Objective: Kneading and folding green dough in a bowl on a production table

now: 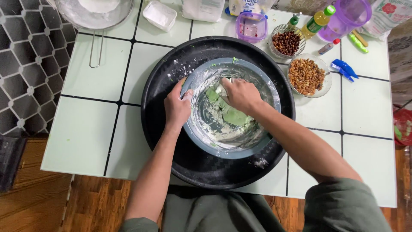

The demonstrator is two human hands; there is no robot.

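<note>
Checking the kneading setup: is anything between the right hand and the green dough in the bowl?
Nothing visible. The right hand is inside the grey bowl, pressing directly on the green dough. The left hand grips the bowl's rim, off to the side.

Both arms are bare up to short olive-green sleeves. The left hand [177, 107] and right hand [240, 93] wear nothing; flour dusts the fingers

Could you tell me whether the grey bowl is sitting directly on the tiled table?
No, the grey bowl sits inside the round black tray, which itself rests on the tiled table.
</note>
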